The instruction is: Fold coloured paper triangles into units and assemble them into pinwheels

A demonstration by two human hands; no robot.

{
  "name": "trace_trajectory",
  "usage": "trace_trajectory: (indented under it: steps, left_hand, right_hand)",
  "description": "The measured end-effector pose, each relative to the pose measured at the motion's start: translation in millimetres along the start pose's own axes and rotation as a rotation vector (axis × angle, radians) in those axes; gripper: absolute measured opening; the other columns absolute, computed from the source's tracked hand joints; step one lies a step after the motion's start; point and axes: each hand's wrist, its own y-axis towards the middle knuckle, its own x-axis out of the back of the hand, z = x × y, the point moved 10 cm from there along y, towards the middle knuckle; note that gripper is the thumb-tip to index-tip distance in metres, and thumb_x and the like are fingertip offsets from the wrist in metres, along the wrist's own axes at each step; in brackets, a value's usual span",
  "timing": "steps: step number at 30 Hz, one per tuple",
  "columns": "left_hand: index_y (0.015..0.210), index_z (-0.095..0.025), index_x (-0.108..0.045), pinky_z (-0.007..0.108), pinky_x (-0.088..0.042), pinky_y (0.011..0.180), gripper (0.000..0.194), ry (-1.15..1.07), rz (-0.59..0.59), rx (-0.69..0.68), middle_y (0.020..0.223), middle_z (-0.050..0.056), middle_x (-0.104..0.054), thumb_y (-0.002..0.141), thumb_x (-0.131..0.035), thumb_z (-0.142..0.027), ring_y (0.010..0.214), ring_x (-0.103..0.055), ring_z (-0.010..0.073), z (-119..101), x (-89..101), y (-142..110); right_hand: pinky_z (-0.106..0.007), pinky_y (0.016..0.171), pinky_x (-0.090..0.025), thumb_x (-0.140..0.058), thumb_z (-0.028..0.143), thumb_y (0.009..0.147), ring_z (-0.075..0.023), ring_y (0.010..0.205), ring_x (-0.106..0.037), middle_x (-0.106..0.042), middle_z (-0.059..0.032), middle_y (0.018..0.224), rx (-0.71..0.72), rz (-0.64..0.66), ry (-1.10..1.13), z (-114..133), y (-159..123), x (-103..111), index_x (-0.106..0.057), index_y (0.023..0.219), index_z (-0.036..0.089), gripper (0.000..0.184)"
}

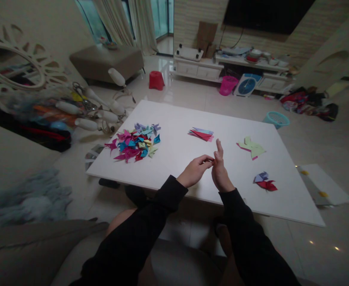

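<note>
Over the near edge of the white table [177, 159], my two hands meet. My left hand [194, 170] has its fingers bent and pinched together, their tips against my other hand. My right hand [220, 172] is seen edge-on with one finger pointing up; its other fingers are curled in or hidden. Whatever lies between the fingertips is too small and covered to make out. Just beyond the hands lies a bundle of narrow folded papers [202, 135], red, pink and blue. To the right are green and pink folded papers [252, 147] and a purple and red pair of paper pieces [265, 182].
A heap of colourful paper cranes [135, 143] covers the table's left part. Beside that end stands a lamp with white shades [99, 115]. A blue basket [277, 118] is past the far right corner; a red stool [156, 80] stands on the floor behind.
</note>
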Motion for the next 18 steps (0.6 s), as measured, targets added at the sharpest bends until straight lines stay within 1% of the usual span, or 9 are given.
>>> trace_trajectory:
  steps: [4, 8, 10, 11, 12, 14, 16, 17, 18]
  left_hand:
    - [0.102, -0.02, -0.066, 0.035, -0.048, 0.093, 0.024, 0.029, 0.005, -0.009, 0.101, 0.005, -0.07, 0.087, -0.055, -0.034, 0.098, -0.063, 0.0195, 2, -0.6, 1]
    - [0.102, -0.018, -0.067, 0.034, -0.049, 0.091, 0.024, 0.072, 0.02, -0.043, 0.1, 0.006, -0.071, 0.088, -0.054, -0.032, 0.097, -0.064, 0.0193, 1, 0.9, 2]
    - [0.103, -0.018, -0.068, 0.034, -0.049, 0.092, 0.025, 0.153, 0.001, -0.074, 0.101, 0.006, -0.072, 0.088, -0.055, -0.033, 0.098, -0.064, 0.0197, 0, 11.5, 2]
    - [0.104, -0.018, -0.068, 0.034, -0.049, 0.092, 0.026, 0.219, -0.028, -0.077, 0.103, 0.007, -0.072, 0.088, -0.055, -0.034, 0.098, -0.064, 0.0201, 1, 22.2, 1]
    - [0.106, -0.018, -0.068, 0.034, -0.049, 0.093, 0.027, 0.301, -0.07, -0.068, 0.105, 0.007, -0.072, 0.088, -0.056, -0.035, 0.098, -0.064, 0.0205, 3, 37.0, 1]
    - [0.111, -0.016, -0.067, 0.035, -0.05, 0.091, 0.031, 0.495, -0.183, -0.006, 0.106, 0.01, -0.071, 0.089, -0.056, -0.035, 0.096, -0.065, 0.0219, 9, 78.9, -3]
    - [0.115, -0.014, -0.066, 0.037, -0.049, 0.093, 0.035, 0.707, -0.342, 0.08, 0.109, 0.013, -0.07, 0.088, -0.054, -0.033, 0.098, -0.065, 0.0239, 13, 135.5, -14]
    - [0.115, -0.012, -0.065, 0.038, -0.048, 0.096, 0.035, 0.81, -0.435, 0.136, 0.112, 0.015, -0.069, 0.088, -0.054, -0.032, 0.102, -0.064, 0.0253, 14, 167.2, -22]
    - [0.113, -0.012, -0.066, 0.039, -0.046, 0.099, 0.035, 0.896, -0.502, 0.199, 0.114, 0.016, -0.069, 0.087, -0.054, -0.032, 0.106, -0.063, 0.0271, 16, 197.3, -32]
  right_hand:
    - [-0.055, 0.127, -0.012, -0.032, 0.059, 0.102, -0.0215, 0.159, 0.001, -0.009, 0.0052, 0.172, 0.002, 0.006, -0.009, -1, 0, 0, -0.02, 0.16, 0.041, 0.063]
    - [-0.057, 0.126, -0.012, -0.032, 0.061, 0.101, -0.0226, 0.159, 0.002, -0.006, 0.0055, 0.173, -0.012, 0.023, -0.029, -4, 0, 0, -0.017, 0.161, 0.042, 0.065]
    - [-0.059, 0.125, -0.015, -0.031, 0.061, 0.101, -0.0246, 0.159, -0.001, -0.006, 0.005, 0.173, -0.005, 0.033, -0.064, -3, 0, 0, -0.016, 0.161, 0.042, 0.065]
    - [-0.06, 0.124, -0.017, -0.03, 0.061, 0.1, -0.0259, 0.159, -0.003, -0.008, 0.0045, 0.173, 0.007, 0.038, -0.087, 0, 0, 0, -0.017, 0.161, 0.042, 0.065]
    - [-0.061, 0.123, -0.019, -0.03, 0.061, 0.1, -0.0273, 0.159, -0.005, -0.01, 0.0036, 0.172, 0.022, 0.041, -0.111, 2, 0, 1, -0.018, 0.161, 0.042, 0.065]
    - [-0.063, 0.121, -0.021, -0.029, 0.062, 0.1, -0.0299, 0.158, -0.009, -0.014, 0.0013, 0.172, 0.052, 0.04, -0.14, 8, 0, 3, -0.02, 0.161, 0.041, 0.065]
    - [-0.065, 0.12, -0.023, -0.03, 0.063, 0.099, -0.0324, 0.158, -0.01, -0.017, -0.0004, 0.171, 0.063, 0.038, -0.141, 12, 0, 5, -0.021, 0.161, 0.04, 0.067]
    - [-0.065, 0.119, -0.023, -0.031, 0.064, 0.098, -0.0334, 0.157, -0.011, -0.018, -0.0007, 0.171, 0.061, 0.038, -0.138, 13, 0, 6, -0.021, 0.16, 0.04, 0.068]
    - [-0.066, 0.119, -0.023, -0.032, 0.065, 0.097, -0.0341, 0.157, -0.011, -0.018, -0.0007, 0.171, 0.056, 0.039, -0.135, 14, 0, 6, -0.022, 0.16, 0.041, 0.068]
